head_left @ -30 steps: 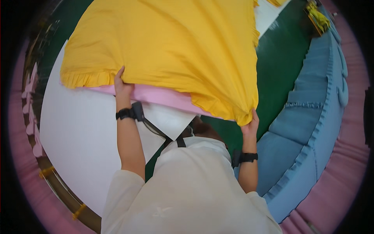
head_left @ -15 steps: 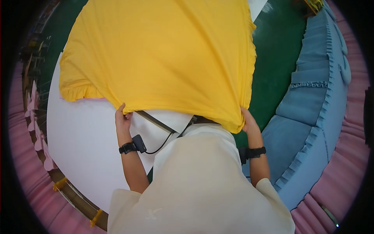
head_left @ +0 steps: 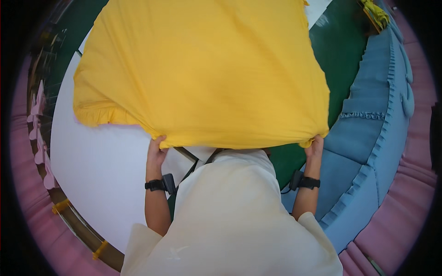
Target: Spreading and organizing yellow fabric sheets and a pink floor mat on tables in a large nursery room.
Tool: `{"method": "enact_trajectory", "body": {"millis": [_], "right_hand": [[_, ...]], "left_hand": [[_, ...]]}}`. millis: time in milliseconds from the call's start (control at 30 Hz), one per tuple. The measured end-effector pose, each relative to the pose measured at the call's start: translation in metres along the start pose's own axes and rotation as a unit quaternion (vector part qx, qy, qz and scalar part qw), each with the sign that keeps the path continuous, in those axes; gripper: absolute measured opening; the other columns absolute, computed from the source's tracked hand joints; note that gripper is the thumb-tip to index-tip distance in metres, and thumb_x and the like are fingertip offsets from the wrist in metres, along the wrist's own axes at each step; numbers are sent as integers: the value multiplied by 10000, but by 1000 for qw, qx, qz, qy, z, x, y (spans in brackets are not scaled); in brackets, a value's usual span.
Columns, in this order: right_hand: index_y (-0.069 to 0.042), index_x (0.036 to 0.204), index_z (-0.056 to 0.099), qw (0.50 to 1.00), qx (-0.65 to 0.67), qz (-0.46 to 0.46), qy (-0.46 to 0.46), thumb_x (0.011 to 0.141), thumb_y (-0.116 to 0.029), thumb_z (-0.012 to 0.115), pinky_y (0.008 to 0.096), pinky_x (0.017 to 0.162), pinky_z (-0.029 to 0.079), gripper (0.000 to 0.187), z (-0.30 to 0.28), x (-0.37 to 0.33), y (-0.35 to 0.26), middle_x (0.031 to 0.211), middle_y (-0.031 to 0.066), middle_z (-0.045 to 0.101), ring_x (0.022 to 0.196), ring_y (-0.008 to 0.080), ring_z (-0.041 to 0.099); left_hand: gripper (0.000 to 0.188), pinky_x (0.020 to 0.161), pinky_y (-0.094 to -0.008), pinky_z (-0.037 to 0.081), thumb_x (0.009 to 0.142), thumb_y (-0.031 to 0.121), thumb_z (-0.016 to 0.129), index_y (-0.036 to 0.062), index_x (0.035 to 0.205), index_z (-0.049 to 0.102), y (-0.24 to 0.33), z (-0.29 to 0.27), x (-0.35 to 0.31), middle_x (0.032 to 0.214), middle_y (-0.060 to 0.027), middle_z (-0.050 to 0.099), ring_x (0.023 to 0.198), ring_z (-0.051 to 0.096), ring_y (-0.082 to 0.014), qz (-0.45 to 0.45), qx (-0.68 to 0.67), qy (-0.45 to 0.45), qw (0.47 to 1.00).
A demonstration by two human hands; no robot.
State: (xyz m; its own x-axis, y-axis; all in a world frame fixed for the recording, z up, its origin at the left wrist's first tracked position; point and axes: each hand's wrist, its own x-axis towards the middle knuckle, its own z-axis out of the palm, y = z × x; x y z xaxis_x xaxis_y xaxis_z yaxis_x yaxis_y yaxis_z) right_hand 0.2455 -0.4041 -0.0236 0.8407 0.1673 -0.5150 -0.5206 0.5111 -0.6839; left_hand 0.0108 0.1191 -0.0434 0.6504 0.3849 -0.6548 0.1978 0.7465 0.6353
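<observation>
A large yellow cloth (head_left: 216, 78) with a ruffled border spreads out in front of me, running past the top of the view. My left hand (head_left: 157, 149) is closed on its near edge, thumb on top. At the near right corner, my right hand (head_left: 315, 146) grips the same edge, where the fabric bunches. Between the hands the edge is pulled nearly straight. Creases run from my left hand toward the far left, where a ruffled corner hangs lower. A dark device is strapped to each wrist.
A white table (head_left: 92, 184) lies under the cloth and to the left. On the right stands a blue padded sofa (head_left: 363, 124) with ruffled trim. The floor (head_left: 329, 60) is green. Pink draped fabric (head_left: 386, 230) lines the right rim; pink cut-out shapes (head_left: 40, 133) stand at the left.
My right hand has moved right, and my left hand slightly right and nearer. The cloth's near edge is straighter and stretched wider, its right side shifted toward the sofa.
</observation>
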Motion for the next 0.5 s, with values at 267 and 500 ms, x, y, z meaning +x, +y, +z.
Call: {"method": "enact_trajectory", "body": {"millis": [267,500], "right_hand": [[-43,1225,464,983,67,-163,54,910,-317,461,406,938,434,417,-57,118,-24,1251,108,506,1104,273,507],[-62,1200,485,962,127,136,199,919,-291,438,374,859,489,366,-109,146,-35,1160,92,562,1030,241,553]], "left_hand": [[329,515,-270,470,796,180,629,-5,1059,559,-37,99,-21,790,-67,628,604,581,-135,-74,421,7,904],[590,594,-287,476,678,400,741,-43,1013,542,-47,115,-44,778,-114,613,653,579,-189,56,499,109,858]]}}
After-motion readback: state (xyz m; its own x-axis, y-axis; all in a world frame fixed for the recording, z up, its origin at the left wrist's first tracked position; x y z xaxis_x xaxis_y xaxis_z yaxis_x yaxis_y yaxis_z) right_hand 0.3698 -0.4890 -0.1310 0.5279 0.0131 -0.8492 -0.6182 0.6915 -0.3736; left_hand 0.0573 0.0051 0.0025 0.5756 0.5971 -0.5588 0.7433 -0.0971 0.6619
